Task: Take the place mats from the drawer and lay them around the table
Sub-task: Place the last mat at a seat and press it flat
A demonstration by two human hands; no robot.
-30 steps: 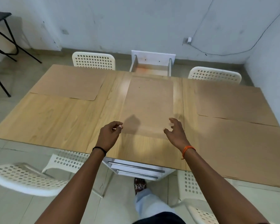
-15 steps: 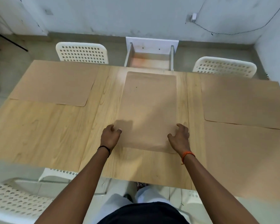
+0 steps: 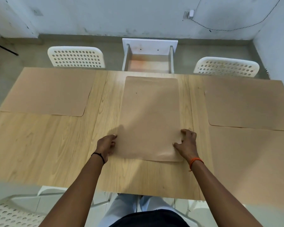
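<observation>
Both hands are sitting on the near corners of the centre mat, which is lying flat and lengthwise on the counter, running from near the far edge toward the person. Left hand is gripping the mat's near-left edge, fingers curled together along that edge; whether they are pinching it or just pressing is hard to tell. Right hand is resting on the near-right corner with fingers spread and bent, tips pressing down on the mat surface, thumb on it too. A left mat is lying flat at the far-left of the counter, well apart from the centre one. A far-right mat is lying at the far-right, and a near-right mat is lying just in front of it, edges touching or slightly overlapping. The drawer is standing open beyond the far counter edge, between two white chairs, interior looking bare. A black band is showing on the left wrist, an orange one on the right.
</observation>
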